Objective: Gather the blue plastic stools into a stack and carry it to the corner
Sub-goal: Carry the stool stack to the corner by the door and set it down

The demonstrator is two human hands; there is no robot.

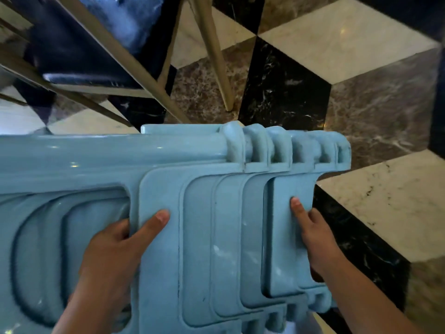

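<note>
A stack of several light-blue plastic stools (216,213) lies on its side across the lower part of the head view, nested one inside another, seats to the right. My left hand (120,249) grips the edge of an opening in the side of the stack, thumb on the outer panel. My right hand (315,237) holds the right end of the stack, thumb on top of the outermost panel and fingers curled behind the rim. The stack is off the floor, carried between both hands.
The floor (349,44) is a pattern of white, black and brown marble tiles. A chair with pale gold legs (212,51) and a dark blue seat (79,49) stands close ahead at upper left. Open floor lies to the right.
</note>
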